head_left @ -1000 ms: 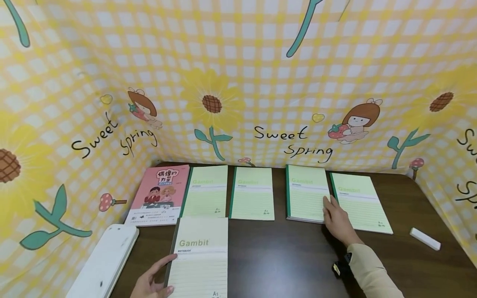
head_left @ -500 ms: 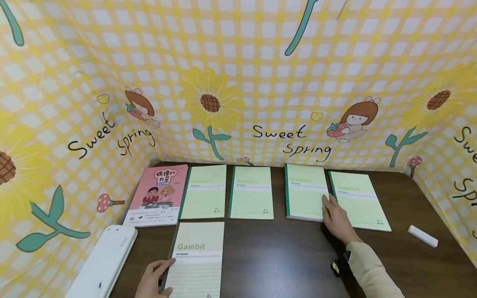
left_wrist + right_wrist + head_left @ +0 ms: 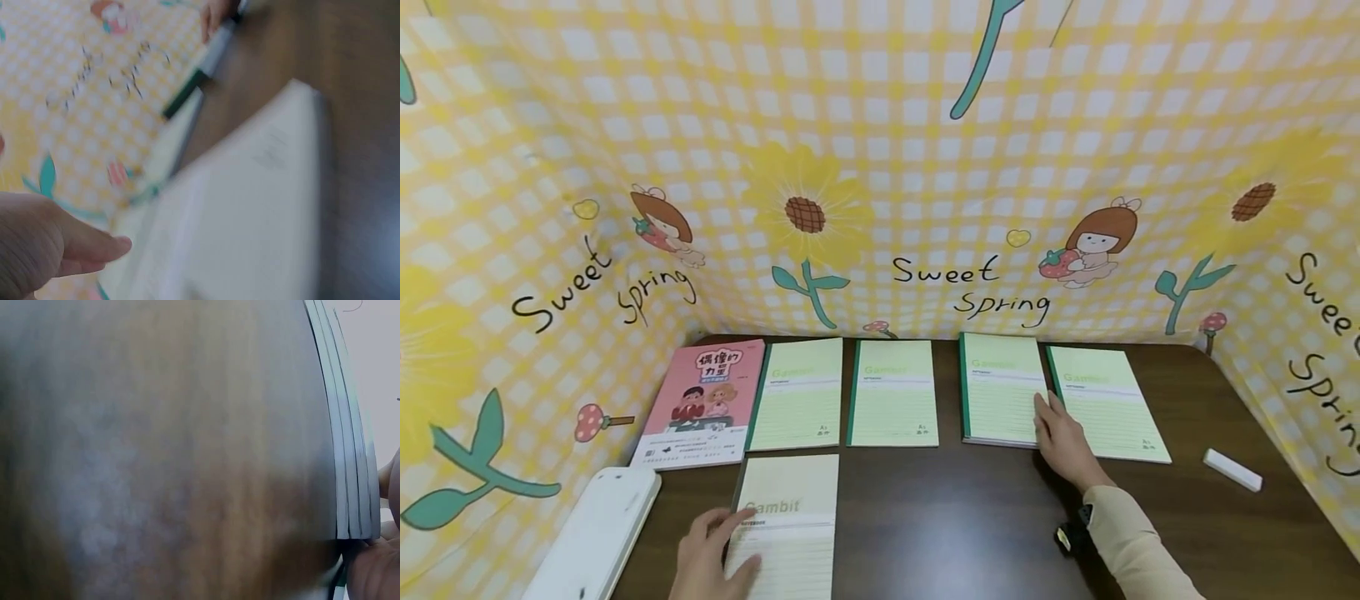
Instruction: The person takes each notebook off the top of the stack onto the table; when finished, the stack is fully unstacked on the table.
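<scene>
Roughly half-arranged, the desk already carried a back row: a pink book (image 3: 700,404) and four pale green notebooks laid flat along the patterned backdrop (image 3: 880,167). Under the straight fingers of the left hand (image 3: 711,558) lay the cream notebook (image 3: 786,525), alone in the front row, its left edge beneath the fingertips (the left wrist view was too blurred to add much). Ahead of the right hand (image 3: 1063,442), its relaxed fingers rested on the right edge of the stacked green notebook (image 3: 1000,400), just touching the neighbouring notebook (image 3: 1108,404). I judged the front row barely begun. Between the two hands bare dark table (image 3: 955,517) stood open; left of the left fingers a white case (image 3: 595,533) crowded the edge, and a white eraser (image 3: 1232,469) lay well right.
</scene>
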Motion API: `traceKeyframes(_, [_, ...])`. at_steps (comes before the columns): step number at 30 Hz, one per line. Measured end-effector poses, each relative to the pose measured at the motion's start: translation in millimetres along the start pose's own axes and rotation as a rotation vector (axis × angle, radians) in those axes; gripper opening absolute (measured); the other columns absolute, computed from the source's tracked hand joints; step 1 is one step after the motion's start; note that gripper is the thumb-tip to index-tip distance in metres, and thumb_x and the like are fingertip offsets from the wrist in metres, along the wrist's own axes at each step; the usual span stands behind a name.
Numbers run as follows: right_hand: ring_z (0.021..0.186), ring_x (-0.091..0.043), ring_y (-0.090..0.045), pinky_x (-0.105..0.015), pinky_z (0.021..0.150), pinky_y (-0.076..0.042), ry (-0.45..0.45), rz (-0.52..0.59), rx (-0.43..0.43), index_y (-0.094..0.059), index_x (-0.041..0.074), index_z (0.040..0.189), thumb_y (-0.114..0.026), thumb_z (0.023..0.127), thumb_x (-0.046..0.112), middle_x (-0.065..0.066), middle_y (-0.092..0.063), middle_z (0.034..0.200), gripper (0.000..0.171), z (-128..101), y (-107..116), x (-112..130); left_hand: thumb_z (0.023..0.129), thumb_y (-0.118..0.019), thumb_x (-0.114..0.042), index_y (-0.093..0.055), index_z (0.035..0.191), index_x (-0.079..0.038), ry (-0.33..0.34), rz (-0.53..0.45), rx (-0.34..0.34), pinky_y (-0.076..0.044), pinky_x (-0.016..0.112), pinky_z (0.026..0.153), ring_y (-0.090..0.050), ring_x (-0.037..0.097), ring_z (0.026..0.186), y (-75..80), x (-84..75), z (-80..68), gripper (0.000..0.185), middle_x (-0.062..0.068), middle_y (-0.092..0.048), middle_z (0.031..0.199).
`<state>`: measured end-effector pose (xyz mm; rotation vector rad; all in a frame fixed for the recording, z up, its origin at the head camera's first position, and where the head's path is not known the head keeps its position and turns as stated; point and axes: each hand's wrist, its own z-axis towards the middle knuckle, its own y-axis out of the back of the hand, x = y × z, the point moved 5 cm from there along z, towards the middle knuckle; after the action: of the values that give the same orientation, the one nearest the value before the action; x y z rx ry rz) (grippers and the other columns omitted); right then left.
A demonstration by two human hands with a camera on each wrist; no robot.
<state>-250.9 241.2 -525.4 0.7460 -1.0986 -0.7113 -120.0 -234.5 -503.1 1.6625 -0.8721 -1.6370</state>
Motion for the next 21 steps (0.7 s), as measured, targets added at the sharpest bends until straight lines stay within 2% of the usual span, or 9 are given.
traceKeyframes(4, [0.123,-0.049,-0.028,-0.056,0.089,-0.036,-0.036,0.004,0.010,-0.034,-0.011,0.134,-0.043,0.094,0.005,-0.036,-0.025,0.137,0.044,-2,-1,-4,0.070,-0.076,-0.012,-0.059,0.117,-0.011,-0.218,-0.073,-0.146,-0.035,0.056,0.085,-0.040,0.040,0.110,-0.5,-67.7,35.7,0.050,0.021,-0.044,0.121])
traceKeyframes(7, [0.123,-0.049,-0.028,-0.056,0.089,-0.036,-0.049,0.011,0.016,-0.033,-0.010,0.134,-0.043,0.094,0.006,-0.036,-0.023,0.138,0.044,-2,-2,-5,0.074,-0.074,-0.013,-0.057,0.121,-0.012,-0.352,-0.155,-0.133,-0.037,0.051,0.088,-0.041,0.033,0.114,-12.3,-123.0,70.2,0.051,0.017,-0.045,0.124])
traceKeyframes(11, [0.123,-0.048,-0.029,-0.056,0.089,-0.036,-0.047,0.012,0.002,-0.035,-0.010,0.134,-0.044,0.094,0.005,-0.035,-0.025,0.138,0.044,0,-3,-5,0.080,-0.069,-0.017,-0.049,0.129,-0.012,-0.468,-0.242,-0.023,-0.040,0.046,0.088,-0.043,0.029,0.116,-46.1,-187.6,117.9,0.054,0.014,-0.043,0.129])
traceKeyframes(14, [0.123,-0.046,-0.031,-0.054,0.089,-0.037,-0.049,0.013,-0.010,-0.036,-0.009,0.134,-0.045,0.093,0.005,-0.034,-0.026,0.138,0.044,1,-5,-6,0.083,-0.065,-0.022,-0.041,0.136,-0.012,-0.469,-0.256,0.098,-0.038,0.044,0.092,-0.041,0.029,0.120,-82.7,-221.2,151.1,0.059,0.015,-0.040,0.133])
traceKeyframes(16, [0.123,-0.046,-0.032,-0.054,0.089,-0.037,-0.048,0.011,-0.013,-0.036,-0.009,0.133,-0.045,0.093,0.005,-0.034,-0.026,0.138,0.044,2,-7,-6,0.084,-0.064,-0.025,-0.034,0.139,-0.010,-0.434,-0.235,0.170,-0.034,0.046,0.096,-0.035,0.032,0.124,-109.1,-234.1,168.8,0.064,0.017,-0.035,0.137])
traceKeyframes(19, [0.123,-0.045,-0.032,-0.053,0.089,-0.038,-0.050,0.014,-0.019,-0.036,-0.009,0.134,-0.045,0.093,0.005,-0.034,-0.026,0.138,0.044,2,-8,-7,0.084,-0.063,-0.032,-0.028,0.142,-0.009,-0.346,-0.163,0.250,-0.029,0.052,0.098,-0.027,0.035,0.129,-146.3,-239.9,186.4,0.072,0.019,-0.025,0.143])
traceKeyframes(21, [0.123,-0.045,-0.032,-0.053,0.088,-0.038,-0.050,0.007,-0.028,-0.036,-0.009,0.133,-0.046,0.093,0.005,-0.034,-0.027,0.137,0.044,3,-6,-8,0.083,-0.063,-0.036,-0.026,0.143,-0.008,-0.313,-0.099,0.263,-0.028,0.056,0.097,-0.026,0.036,0.130,-166.4,-239.8,192.8,0.076,0.020,-0.023,0.145])
